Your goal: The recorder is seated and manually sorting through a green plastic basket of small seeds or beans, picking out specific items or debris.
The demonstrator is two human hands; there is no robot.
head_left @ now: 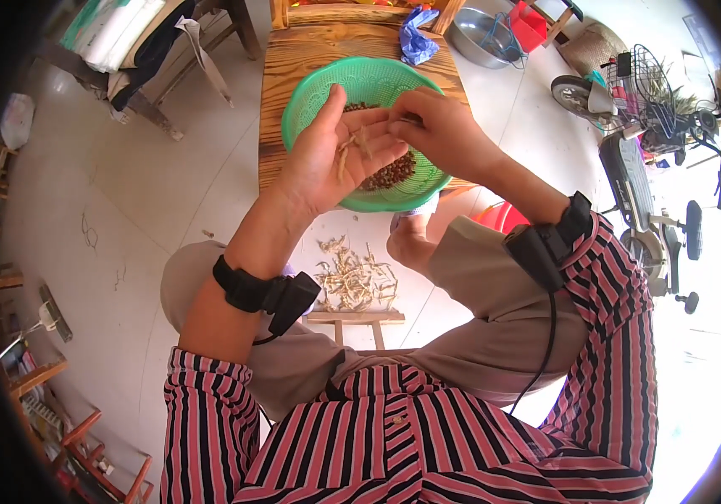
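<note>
My left hand [335,155] is held palm up over a green plastic basket [310,92], with a few pale dry pods [352,149] lying across the palm and fingers. My right hand [440,130] pinches at one of these pods near the left fingertips. Small brown beans [390,172] lie in the bottom of the basket, partly hidden by both hands. The basket rests on a wooden bench [293,59].
A heap of empty pale pods [352,281] lies on the tiled floor between my knees, beside a small wooden stool [356,319]. A blue bag [415,38] and a metal bowl [478,38] sit beyond the bench. An electric scooter [638,151] stands at the right.
</note>
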